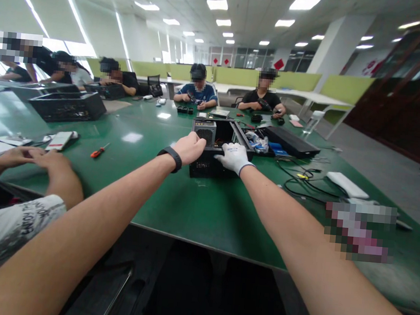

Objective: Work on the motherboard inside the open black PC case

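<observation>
A black computer case (209, 169) lies on the green table in front of me with its top side uncovered. Inside its left part sits a grey power supply (205, 130) with a round fan grille. My left hand (189, 148), bare and with a black wristband, is closed at the case's near left corner beside the power supply; its fingertips are partly hidden. My right hand (234, 158) wears a white glove and grips the near rim of the case, thumb on the outer face. What its fingers touch inside is hidden.
Right of the case are a black panel (288, 141), bagged parts (257, 141) and loose black cables (296, 177). An orange screwdriver (98, 151) lies to the left. A neighbour's hands (29, 156) rest at the left edge. Further cases (67, 106) and several people are around the table.
</observation>
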Available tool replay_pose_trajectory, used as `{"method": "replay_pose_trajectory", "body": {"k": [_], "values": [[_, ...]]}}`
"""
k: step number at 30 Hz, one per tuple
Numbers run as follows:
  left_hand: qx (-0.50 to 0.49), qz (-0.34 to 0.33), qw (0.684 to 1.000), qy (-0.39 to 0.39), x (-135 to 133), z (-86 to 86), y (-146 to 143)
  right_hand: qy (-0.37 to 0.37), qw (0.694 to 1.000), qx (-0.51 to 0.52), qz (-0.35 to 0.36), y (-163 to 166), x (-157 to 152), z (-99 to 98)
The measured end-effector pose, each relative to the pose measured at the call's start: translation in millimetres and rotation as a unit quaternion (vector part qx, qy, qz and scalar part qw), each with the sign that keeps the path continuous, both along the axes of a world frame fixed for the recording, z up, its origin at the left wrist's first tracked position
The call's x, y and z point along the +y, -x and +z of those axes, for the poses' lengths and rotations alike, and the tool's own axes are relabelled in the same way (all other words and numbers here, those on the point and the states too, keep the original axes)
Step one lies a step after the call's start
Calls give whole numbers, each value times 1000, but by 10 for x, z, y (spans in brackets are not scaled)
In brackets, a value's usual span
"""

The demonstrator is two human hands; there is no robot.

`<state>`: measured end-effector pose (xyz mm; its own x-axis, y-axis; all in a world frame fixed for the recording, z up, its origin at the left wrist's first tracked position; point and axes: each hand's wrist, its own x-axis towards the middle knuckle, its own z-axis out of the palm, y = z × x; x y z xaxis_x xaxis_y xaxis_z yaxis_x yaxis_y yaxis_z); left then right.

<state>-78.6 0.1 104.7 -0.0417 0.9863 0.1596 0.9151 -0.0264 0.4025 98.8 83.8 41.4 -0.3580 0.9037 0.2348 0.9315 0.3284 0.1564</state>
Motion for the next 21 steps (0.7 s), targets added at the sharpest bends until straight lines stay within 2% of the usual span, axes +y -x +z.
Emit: {"method": "replay_pose_trajectory", "body": {"k": [5,11,15,17,21], "values": [[-35,-3,999,19,-52,-47,43,-1,1000,4,14,-51,-180,-47],[-40,-27,998,51,-19,-58,-124,-19,999,12,30,-158,-820,-138],[59,-30,995,75,-1,-175,-322,-35,998,16,44,-276,-1436,-182],[130,-65,984,100,-11,-246,-406,-36,998,18,52,-337,-1753,-194],[278,-178,927,179,-74,-356,-551,-33,997,38,65,-447,-2311,-214]]}}
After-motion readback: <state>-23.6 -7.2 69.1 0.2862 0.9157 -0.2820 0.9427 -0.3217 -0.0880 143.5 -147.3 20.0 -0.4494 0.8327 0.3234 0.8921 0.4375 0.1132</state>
